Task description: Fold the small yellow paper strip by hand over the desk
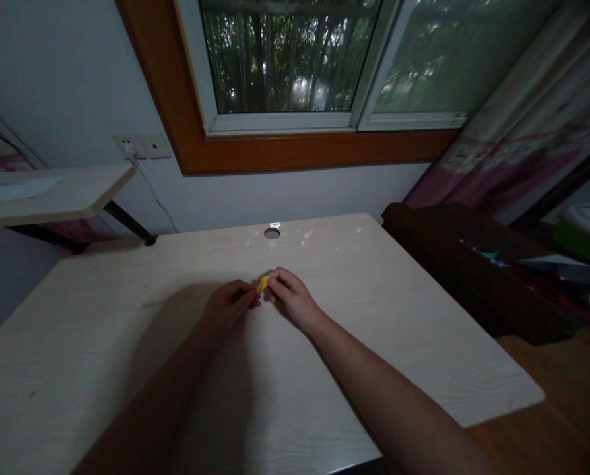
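A small yellow piece (262, 284), folded-looking like paper, is held between my two hands above the middle of the desk. My left hand (231, 303) pinches its lower left end between thumb and fingers. On the other side, my right hand (291, 298) grips its upper right part with thumb and forefinger. The fingertips cover both ends, and the piece is too small to make out its exact shape.
The pale wooden desk (384, 343) has a round cable hole (272, 233) near its back edge. A raised shelf (52, 198) on black legs stands at the left. Behind are a window (295, 122) and a wall socket (141, 146); dark furniture (453, 264) stands at the right.
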`<state>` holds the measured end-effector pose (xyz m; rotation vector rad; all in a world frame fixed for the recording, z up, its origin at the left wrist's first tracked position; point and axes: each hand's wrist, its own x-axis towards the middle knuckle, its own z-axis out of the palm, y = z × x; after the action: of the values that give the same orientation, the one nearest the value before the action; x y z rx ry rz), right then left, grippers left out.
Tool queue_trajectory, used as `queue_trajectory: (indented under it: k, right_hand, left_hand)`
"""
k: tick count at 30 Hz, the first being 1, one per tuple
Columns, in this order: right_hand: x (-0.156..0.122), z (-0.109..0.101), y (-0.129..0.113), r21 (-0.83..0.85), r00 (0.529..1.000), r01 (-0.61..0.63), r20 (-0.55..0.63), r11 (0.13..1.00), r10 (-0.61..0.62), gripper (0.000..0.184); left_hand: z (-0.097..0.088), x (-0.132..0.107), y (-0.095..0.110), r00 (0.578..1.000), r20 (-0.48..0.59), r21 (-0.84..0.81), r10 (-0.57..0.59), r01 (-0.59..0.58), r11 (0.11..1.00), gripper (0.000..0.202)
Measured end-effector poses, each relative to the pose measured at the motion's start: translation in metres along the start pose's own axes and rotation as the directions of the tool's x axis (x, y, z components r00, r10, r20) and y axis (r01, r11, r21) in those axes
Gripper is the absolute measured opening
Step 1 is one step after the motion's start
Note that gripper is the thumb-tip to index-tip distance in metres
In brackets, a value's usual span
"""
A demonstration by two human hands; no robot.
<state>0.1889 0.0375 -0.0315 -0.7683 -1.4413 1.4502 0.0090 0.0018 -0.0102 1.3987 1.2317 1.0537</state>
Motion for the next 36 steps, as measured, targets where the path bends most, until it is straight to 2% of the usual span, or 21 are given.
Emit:
queue_trajectory:
  k: [5, 8, 12, 17, 20, 24, 30, 36]
  right_hand:
    - [0.001, 0.001, -0.003, 0.067, 0.999, -0.045, -0.016, 0.997, 0.046, 0.025]
    - [0.002, 0.002, -0.007, 0.11, 0.998, -0.065, 0.005, 0.992, 0.065, 0.023]
    - [0.001, 0.002, -0.01, 0.101, 0.997, -0.078, 0.027, 0.992, 0.076, 0.022]
    - [-0.001, 0.002, -0.013, 0.022, 0.996, -0.076, 0.04, 0.997, 0.075, 0.019]
    - [-0.002, 0.001, -0.014, -0.031, 0.997, -0.07, 0.031, 0.997, 0.071, 0.017]
    - [-0.002, 0.0, -0.011, -0.064, 0.996, -0.076, 0.038, 0.995, 0.079, 0.016]
    - [-0.002, -0.001, -0.004, -0.063, 0.996, -0.076, 0.05, 0.995, 0.079, 0.015]
    - [-0.003, 0.001, -0.009, -0.05, 0.993, -0.083, 0.076, 0.995, 0.087, 0.017]
  left_hand:
    - [0.001, -0.001, 0.0, 0.997, -0.016, 0.032, 0.073, -0.073, 0.997, 0.02]
    - [0.001, -0.002, -0.002, 0.98, -0.038, 0.065, 0.197, -0.194, 0.979, 0.017]
    - [-0.001, -0.002, -0.004, 0.907, 0.002, 0.217, 0.421, -0.412, 0.885, 0.011]
    - [-0.002, -0.003, -0.002, 0.833, 0.054, 0.381, 0.551, -0.528, 0.76, 0.013]
    - [-0.002, -0.003, -0.002, 0.813, 0.07, 0.449, 0.579, -0.544, 0.709, 0.014]
    - [-0.002, -0.004, -0.003, 0.813, 0.081, 0.507, 0.577, -0.532, 0.678, 0.017]
    - [-0.004, -0.005, -0.004, 0.802, 0.116, 0.531, 0.586, -0.549, 0.646, 0.018]
    - [-0.005, -0.008, -0.003, 0.781, 0.165, 0.58, 0.602, -0.57, 0.582, 0.018]
